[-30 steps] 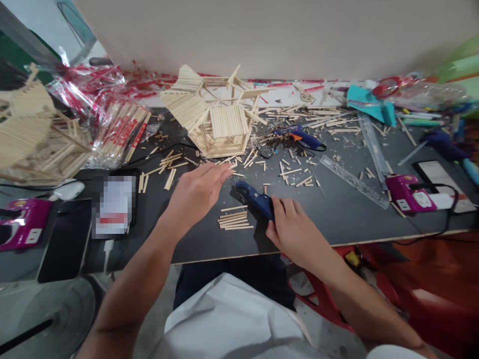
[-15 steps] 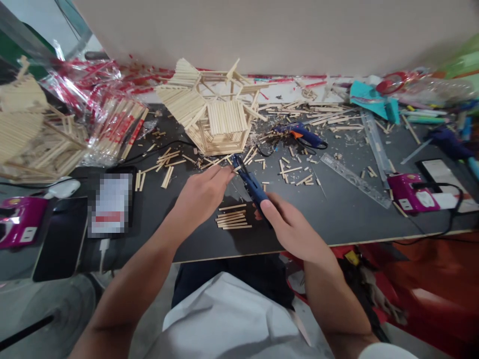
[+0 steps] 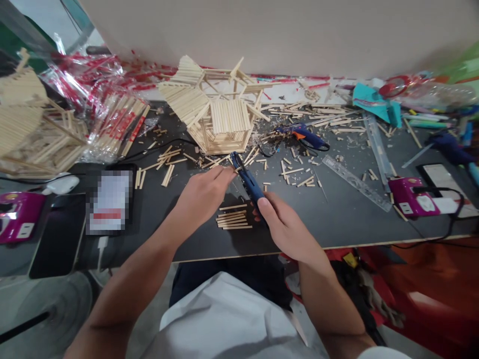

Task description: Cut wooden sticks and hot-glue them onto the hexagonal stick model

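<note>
My right hand [image 3: 284, 219] is wrapped around the handles of a blue plier-like cutter [image 3: 252, 185], its head pointing away from me. My left hand [image 3: 209, 192] is closed in a pinch at the cutter's jaws. Between its fingertips is a thin wooden stick [image 3: 236, 170], with only a short end showing by the jaws. Just below, a small row of cut sticks [image 3: 232, 219] lies side by side on the dark table [image 3: 202, 244]. Beyond my hands stands a many-sided model house of wooden sticks [image 3: 228, 117].
A glue gun [image 3: 309, 137], a clear ruler [image 3: 355, 182] and scattered stick offcuts lie to the right. Two phones [image 3: 58, 237], wrapped chopsticks [image 3: 119, 124] and a second stick model [image 3: 26, 124] occupy the left. Purple power adapters [image 3: 406, 197] sit at both sides.
The view has shifted slightly. Both hands keep nearly the same place and grip, and the cutter's handles look a little closer together.
</note>
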